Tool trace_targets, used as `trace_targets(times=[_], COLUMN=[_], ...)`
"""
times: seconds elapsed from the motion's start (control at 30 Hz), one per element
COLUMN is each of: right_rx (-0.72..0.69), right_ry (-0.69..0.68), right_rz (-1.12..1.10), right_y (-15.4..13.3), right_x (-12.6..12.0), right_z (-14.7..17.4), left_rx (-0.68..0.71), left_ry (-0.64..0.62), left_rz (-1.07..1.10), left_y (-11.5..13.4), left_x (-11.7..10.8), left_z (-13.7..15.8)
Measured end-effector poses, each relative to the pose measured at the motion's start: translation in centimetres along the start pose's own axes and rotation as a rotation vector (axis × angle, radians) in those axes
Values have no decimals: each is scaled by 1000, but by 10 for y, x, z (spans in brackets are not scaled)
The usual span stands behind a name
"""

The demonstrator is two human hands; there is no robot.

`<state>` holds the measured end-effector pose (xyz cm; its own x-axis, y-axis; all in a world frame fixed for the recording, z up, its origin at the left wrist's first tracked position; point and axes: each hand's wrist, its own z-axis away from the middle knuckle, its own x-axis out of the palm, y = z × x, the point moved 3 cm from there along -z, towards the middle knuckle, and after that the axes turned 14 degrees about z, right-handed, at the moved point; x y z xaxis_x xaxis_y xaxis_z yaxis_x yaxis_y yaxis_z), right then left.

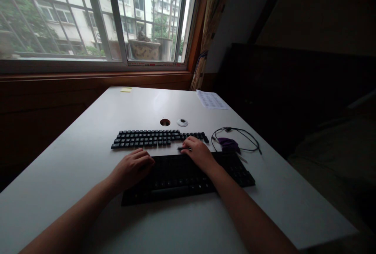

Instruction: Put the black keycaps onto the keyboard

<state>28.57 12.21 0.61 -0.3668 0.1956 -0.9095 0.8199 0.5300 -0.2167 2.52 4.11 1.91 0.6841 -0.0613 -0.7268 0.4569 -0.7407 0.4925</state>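
A black keyboard [176, 172] lies slightly askew on the white table, its upper rows dark and apparently bare of keycaps. Over its left back corner rests my left hand [132, 170], fingers curled together on the edge; the fingertips are partly hidden. Beyond the keyboard, loose black keycaps [143, 138] are laid out in rows, with a shorter group [195, 136] at their right. My right hand [198, 152] reaches across the keyboard's back edge, fingers pinched around a small dark piece [179, 149] just in front of the rows. Its exact kind is unclear.
Right of the keycaps lie a coiled black cable [249, 132] and a purple cloth [228, 144]. Behind them are a round table hole [165, 122], a white ring-shaped cover [182, 122], a printed sheet [212, 100] and a yellow note [126, 89]. A barred window stands beyond.
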Motion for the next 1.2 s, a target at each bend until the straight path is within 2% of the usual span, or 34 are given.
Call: trace_targets(times=[0.37,0.63,0.9,1.2], right_rx=[28,-13,-123,-155], right_ry=[-33,-13,44,73], right_rz=[-133,-161,-28,22], right_y=[0,0,-1,-4], right_x=[0,0,5,1], right_z=[-3,-1,2,4], left_rx=[-21,-28,-21,-22], left_ry=[-32,-40,-35,-42], left_rz=[7,17,18,23], left_y=[-5,-4,-2,-3], left_x=[2,2,1,1], left_z=[3,3,2,2])
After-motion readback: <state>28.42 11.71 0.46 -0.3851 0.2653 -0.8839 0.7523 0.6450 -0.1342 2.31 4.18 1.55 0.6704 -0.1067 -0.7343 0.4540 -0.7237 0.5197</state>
